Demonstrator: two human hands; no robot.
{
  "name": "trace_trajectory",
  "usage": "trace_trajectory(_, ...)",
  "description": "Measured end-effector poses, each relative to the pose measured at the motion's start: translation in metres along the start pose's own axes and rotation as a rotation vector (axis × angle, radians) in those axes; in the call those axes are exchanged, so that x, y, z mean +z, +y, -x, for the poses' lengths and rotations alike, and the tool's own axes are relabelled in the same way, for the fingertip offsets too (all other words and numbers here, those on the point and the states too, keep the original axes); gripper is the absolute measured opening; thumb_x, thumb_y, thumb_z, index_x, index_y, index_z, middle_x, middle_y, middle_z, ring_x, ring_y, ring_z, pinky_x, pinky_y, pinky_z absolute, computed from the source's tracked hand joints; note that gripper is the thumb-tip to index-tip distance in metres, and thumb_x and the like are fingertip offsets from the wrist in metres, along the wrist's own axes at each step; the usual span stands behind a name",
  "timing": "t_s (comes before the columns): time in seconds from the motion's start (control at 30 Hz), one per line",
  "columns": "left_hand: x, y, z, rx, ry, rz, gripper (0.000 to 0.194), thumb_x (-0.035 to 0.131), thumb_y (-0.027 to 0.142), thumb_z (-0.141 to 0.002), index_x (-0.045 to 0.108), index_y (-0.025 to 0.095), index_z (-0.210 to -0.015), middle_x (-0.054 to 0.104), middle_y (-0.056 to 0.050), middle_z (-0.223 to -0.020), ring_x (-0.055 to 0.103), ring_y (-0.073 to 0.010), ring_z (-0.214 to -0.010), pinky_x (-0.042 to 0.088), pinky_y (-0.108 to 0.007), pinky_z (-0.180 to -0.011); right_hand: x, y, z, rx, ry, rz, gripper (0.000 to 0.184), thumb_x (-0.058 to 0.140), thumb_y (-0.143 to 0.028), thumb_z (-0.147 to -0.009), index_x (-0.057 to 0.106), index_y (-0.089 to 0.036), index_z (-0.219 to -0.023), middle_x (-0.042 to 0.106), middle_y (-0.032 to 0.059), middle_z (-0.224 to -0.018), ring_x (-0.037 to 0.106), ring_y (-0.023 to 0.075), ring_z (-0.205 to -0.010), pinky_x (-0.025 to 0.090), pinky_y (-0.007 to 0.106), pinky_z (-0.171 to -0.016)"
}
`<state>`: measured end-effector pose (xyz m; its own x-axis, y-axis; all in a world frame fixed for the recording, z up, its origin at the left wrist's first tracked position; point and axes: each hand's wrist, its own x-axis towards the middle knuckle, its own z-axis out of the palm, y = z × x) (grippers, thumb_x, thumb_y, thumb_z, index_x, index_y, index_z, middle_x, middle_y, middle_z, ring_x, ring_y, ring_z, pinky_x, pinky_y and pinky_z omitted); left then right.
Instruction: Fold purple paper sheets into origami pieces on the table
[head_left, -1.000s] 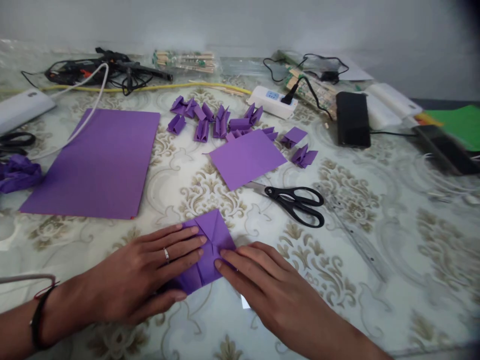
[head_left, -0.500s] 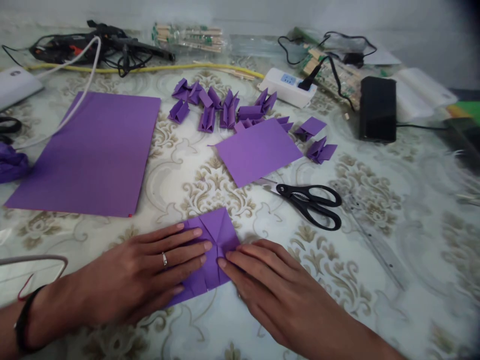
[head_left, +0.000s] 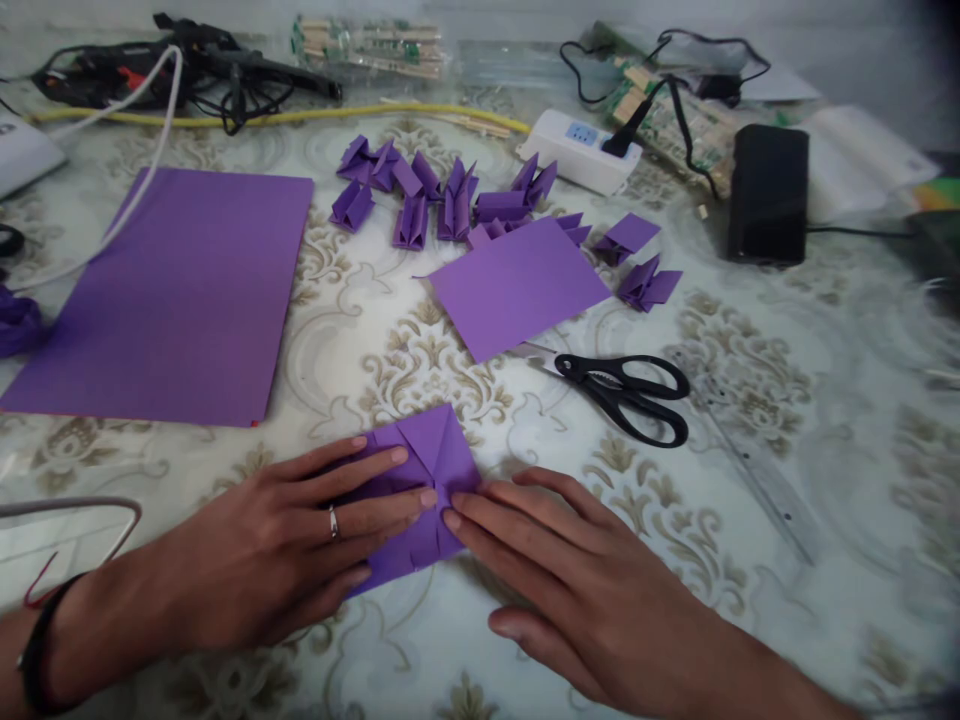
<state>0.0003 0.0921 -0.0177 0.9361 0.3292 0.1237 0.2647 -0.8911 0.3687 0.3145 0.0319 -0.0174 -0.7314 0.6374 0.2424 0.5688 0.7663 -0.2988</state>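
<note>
A creased purple sheet of paper [head_left: 421,440], partly folded, lies on the table in front of me. My left hand [head_left: 300,530] is flat across its left part with the fingers stretched out, covering much of it. On its right edge rest the fingertips of my right hand [head_left: 559,560], its fingers extended and the thumb apart, off the paper. Beyond the hands, black-handled scissors [head_left: 626,395] lie with their blades partly under a smaller flat purple sheet [head_left: 517,285].
Several folded purple paper pieces [head_left: 456,200] are grouped at the back. A large purple sheet stack [head_left: 187,300] lies left, a clear ruler [head_left: 757,475] right. Along the back are a white power strip [head_left: 555,140], a black box-shaped device [head_left: 769,195], a yellow cable [head_left: 300,115] and dark tangled cables [head_left: 232,85].
My right thumb has spread away from the fingers, and the right fingertips have shifted slightly on the paper. My left hand stays flat on it. The camera view has moved slightly.
</note>
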Motion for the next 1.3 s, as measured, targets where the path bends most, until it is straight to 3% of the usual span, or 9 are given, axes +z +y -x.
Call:
trace_trajectory(0.1,-0.002,-0.001,0.0,0.011,-0.03,-0.01,0.053,0.059,0.025,-0.107,0.056,0.018,-0.159,0.061,0.001,-0.164,0.04,-0.0216,-0.164,0.016,-0.039,-0.142,-0.003,0.002,0.004,-0.011,0.001,0.006,0.047,0.037,-0.037,-0.121,0.074,-0.01,-0.133,0.079,0.0032,-0.14,0.062,0.0229,-0.131,0.035,0.041,-0.122)
trace_trajectory(0.3,-0.009,-0.002,-0.001,0.085,-0.112,-0.032,0.067,0.066,0.041,-0.106,0.046,0.026,-0.168,0.042,0.0,-0.177,0.024,-0.0267,-0.17,0.006,-0.049,-0.142,0.002,0.0,0.005,-0.011,0.01,0.031,0.041,0.039,-0.036,-0.12,0.074,-0.023,-0.136,0.078,0.0026,-0.139,0.06,0.0224,-0.135,0.032,0.042,-0.124)
trace_trajectory(0.57,-0.01,-0.003,-0.002,0.087,-0.136,-0.029,0.07,0.066,0.053,-0.106,0.047,0.028,-0.168,0.042,-0.002,-0.178,0.028,-0.028,-0.169,0.007,-0.049,-0.142,0.005,-0.004,0.013,-0.005,-0.005,0.047,0.039,0.043,-0.033,-0.119,0.073,-0.021,-0.14,0.072,0.0033,-0.151,0.051,0.0214,-0.147,0.017,0.043,-0.136)
trace_trajectory(0.77,-0.011,-0.001,-0.003,0.112,-0.159,-0.07,0.065,0.065,0.04,-0.105,0.049,0.024,-0.166,0.046,0.009,-0.175,0.018,-0.0278,-0.171,-0.002,-0.049,-0.142,0.007,-0.004,0.012,-0.049,-0.024,0.074,0.04,0.048,-0.035,-0.118,0.071,-0.015,-0.143,0.073,-0.0012,-0.15,0.051,0.022,-0.147,0.009,0.043,-0.139)
trace_trajectory(0.93,-0.011,-0.003,-0.004,0.122,-0.181,-0.092,0.069,0.062,0.048,-0.106,0.044,0.026,-0.169,0.045,0.011,-0.174,0.019,-0.0259,-0.171,-0.003,-0.048,-0.142,0.009,-0.006,0.008,-0.026,0.04,0.082,0.041,0.043,-0.033,-0.119,0.076,-0.013,-0.134,0.079,0.0011,-0.138,0.058,0.0221,-0.135,0.02,0.041,-0.137)
trace_trajectory(1.13,-0.01,-0.003,-0.005,0.129,-0.186,-0.126,0.068,0.06,0.055,-0.106,0.047,0.029,-0.167,0.041,0.004,-0.178,0.024,-0.0282,-0.17,-0.006,-0.049,-0.141,0.006,-0.003,0.006,-0.021,0.108,0.06,0.031,0.051,-0.027,-0.117,0.079,-0.014,-0.123,0.083,-0.0004,-0.119,0.06,0.0185,-0.121,0.031,0.039,-0.131)
trace_trajectory(1.3,-0.009,-0.004,-0.004,0.131,-0.184,-0.119,0.066,0.059,0.058,-0.107,0.048,0.031,-0.167,0.042,0.005,-0.178,0.028,-0.0291,-0.168,-0.004,-0.048,-0.141,-0.003,-0.002,0.014,0.02,0.139,0.079,0.032,0.048,-0.02,-0.117,0.079,-0.012,-0.116,0.083,0.0002,-0.103,0.065,0.0176,-0.105,0.045,0.039,-0.114)
